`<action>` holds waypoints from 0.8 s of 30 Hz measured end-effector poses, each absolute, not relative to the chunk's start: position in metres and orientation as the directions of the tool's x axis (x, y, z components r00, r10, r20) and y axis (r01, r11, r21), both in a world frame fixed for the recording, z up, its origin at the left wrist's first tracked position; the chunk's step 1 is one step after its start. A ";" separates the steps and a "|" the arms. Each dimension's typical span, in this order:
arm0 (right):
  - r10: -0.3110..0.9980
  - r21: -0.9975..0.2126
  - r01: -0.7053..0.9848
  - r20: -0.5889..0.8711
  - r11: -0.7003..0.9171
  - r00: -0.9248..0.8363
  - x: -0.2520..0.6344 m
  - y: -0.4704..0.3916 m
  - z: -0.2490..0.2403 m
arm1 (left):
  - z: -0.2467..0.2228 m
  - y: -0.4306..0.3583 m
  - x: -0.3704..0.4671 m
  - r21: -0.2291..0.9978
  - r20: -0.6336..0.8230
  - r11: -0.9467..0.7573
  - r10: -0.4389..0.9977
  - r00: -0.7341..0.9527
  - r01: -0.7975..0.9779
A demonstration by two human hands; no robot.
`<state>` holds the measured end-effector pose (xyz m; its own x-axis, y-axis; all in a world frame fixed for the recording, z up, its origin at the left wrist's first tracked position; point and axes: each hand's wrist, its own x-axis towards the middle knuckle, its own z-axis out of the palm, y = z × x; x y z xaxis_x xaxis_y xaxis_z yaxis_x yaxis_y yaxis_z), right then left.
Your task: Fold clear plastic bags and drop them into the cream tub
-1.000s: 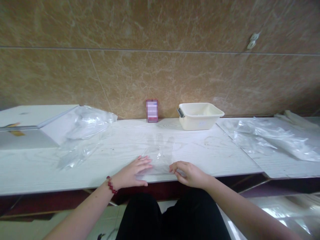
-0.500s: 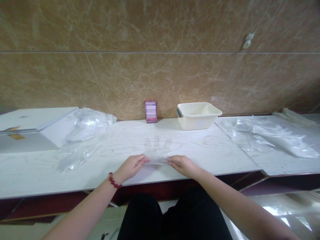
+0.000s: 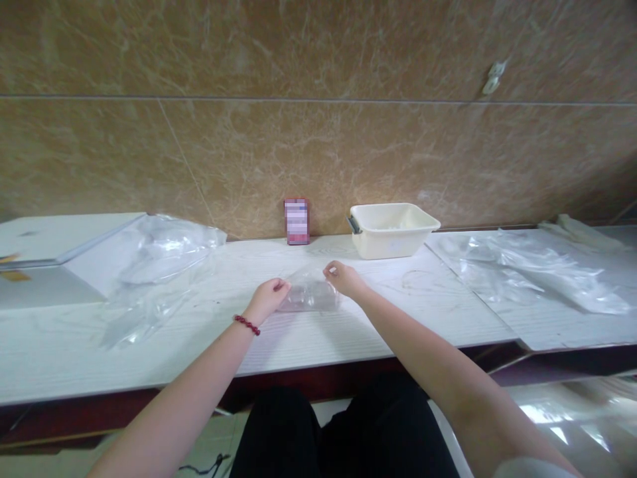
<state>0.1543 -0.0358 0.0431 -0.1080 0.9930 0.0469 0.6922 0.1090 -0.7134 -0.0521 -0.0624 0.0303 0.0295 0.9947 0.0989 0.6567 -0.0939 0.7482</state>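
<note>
A thin, see-through disposable plastic glove (image 3: 309, 295) is stretched between my two hands just over the white tabletop. My left hand (image 3: 269, 299) pinches its left edge between thumb and fingers. At the upper right of the film, my right hand (image 3: 346, 279) has its fingertips closed on it. The glove's finger shapes cannot be made out clearly now, as the film looks folded over. A red bead bracelet (image 3: 247, 324) circles my left wrist.
A cream plastic bin (image 3: 391, 245) and a red-edged upright card or device (image 3: 297, 222), its face blurred, stand by the wall. Clear plastic films lie left (image 3: 164, 249) and right (image 3: 542, 269). A white box (image 3: 44, 285) sits far left. The table (image 3: 209, 362) ends before my legs.
Both hands have moved forward, away from the table's front edge, and my right hand has risen higher. The glove, spread flat with finger shapes showing before, now looks folded over.
</note>
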 end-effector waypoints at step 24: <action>0.954 -0.941 0.205 -0.231 -0.269 0.192 0.166 0.000 0.031 | -0.004 -0.023 -0.058 0.924 0.100 -0.078 0.994 -0.041 0.375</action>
<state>0.1661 -0.0003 0.0310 0.1922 0.9539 -0.2307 0.2047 -0.2689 -0.9412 -0.0575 -0.0229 -0.0042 -0.0406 0.9941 0.1005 0.3745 -0.0781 0.9239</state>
